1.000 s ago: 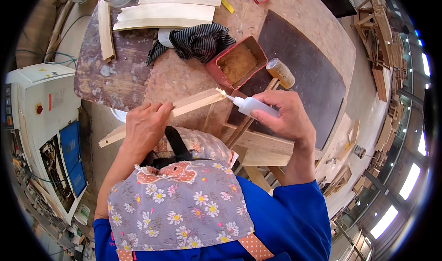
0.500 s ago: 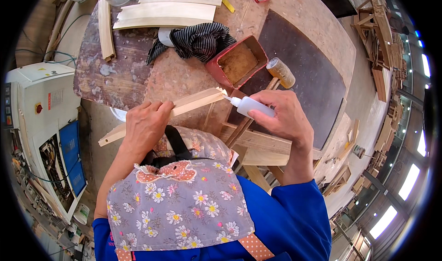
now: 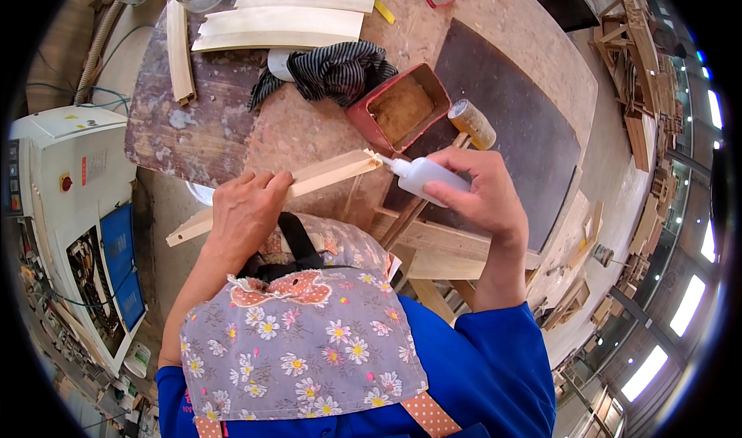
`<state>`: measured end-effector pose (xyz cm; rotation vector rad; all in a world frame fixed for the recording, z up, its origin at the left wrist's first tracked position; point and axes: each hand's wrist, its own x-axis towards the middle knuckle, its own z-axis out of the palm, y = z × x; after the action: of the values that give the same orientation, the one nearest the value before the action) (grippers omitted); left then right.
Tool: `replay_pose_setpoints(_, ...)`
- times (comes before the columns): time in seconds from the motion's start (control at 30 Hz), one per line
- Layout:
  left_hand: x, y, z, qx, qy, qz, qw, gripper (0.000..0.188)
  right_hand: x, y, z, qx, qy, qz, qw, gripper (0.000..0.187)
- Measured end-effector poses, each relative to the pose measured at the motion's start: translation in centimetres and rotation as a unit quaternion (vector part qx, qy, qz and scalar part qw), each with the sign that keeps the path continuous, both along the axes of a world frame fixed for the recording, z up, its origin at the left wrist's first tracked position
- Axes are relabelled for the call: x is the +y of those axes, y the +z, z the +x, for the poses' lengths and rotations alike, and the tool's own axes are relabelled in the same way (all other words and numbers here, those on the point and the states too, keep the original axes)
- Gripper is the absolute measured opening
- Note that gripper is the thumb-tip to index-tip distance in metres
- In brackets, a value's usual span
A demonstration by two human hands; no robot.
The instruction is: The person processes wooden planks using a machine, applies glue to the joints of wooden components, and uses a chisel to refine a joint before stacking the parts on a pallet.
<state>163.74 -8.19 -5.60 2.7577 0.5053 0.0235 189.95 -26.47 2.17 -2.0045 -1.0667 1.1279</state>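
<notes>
My left hand (image 3: 243,214) grips a long pale wooden strip (image 3: 325,173) near its middle and holds it slanted over the workbench. My right hand (image 3: 479,194) holds a white squeeze bottle (image 3: 421,177) whose nozzle touches the strip's far end. Just beyond that end stands a red rectangular tin (image 3: 398,107) with brown contents.
On the workbench (image 3: 309,129) lie a striped dark cloth (image 3: 336,71), several curved pale wood pieces (image 3: 282,27), a mallet (image 3: 471,125) and a dark mat (image 3: 510,121). A white machine (image 3: 69,206) stands at the left. Wooden frame parts (image 3: 440,245) sit under my right arm.
The bottle's nozzle stays at the strip's end; my right hand has shifted slightly. My left hand keeps its grip.
</notes>
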Motion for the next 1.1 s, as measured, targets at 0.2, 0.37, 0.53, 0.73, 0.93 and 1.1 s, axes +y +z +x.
replay_pose_setpoints(0.2,0.3,0.9,-0.3,0.006,0.012,-0.014,1.000,0.020,1.9,-2.0,1.0,0.156,-0.173,0.169,0.958,0.036)
replay_pose_setpoints(0.37,0.8,3.0,-1.4,0.043,0.086,-0.071,0.993,0.028,4.6,-6.1,1.9,0.054,-0.221,0.173,0.958,0.030)
replay_pose_setpoints(0.53,2.6,3.1,-3.7,0.025,0.165,-0.070,0.984,0.027,6.0,-6.7,0.7,-0.208,-0.177,0.166,0.948,0.029)
replay_pose_setpoints(0.73,4.1,4.2,-4.3,-0.017,0.215,-0.074,0.974,0.031,4.3,-6.7,1.2,-0.167,-0.223,0.191,0.941,0.045)
replay_pose_setpoints(0.93,4.1,4.6,-4.5,-0.035,0.221,-0.086,0.971,0.029,2.7,-5.0,0.1,-0.221,-0.345,0.231,0.883,0.039)
replay_pose_setpoints(1.1,4.4,4.6,-3.9,-0.069,0.218,-0.098,0.968,0.030,0.4,-2.3,-3.2,0.040,-0.197,0.147,0.969,0.007)
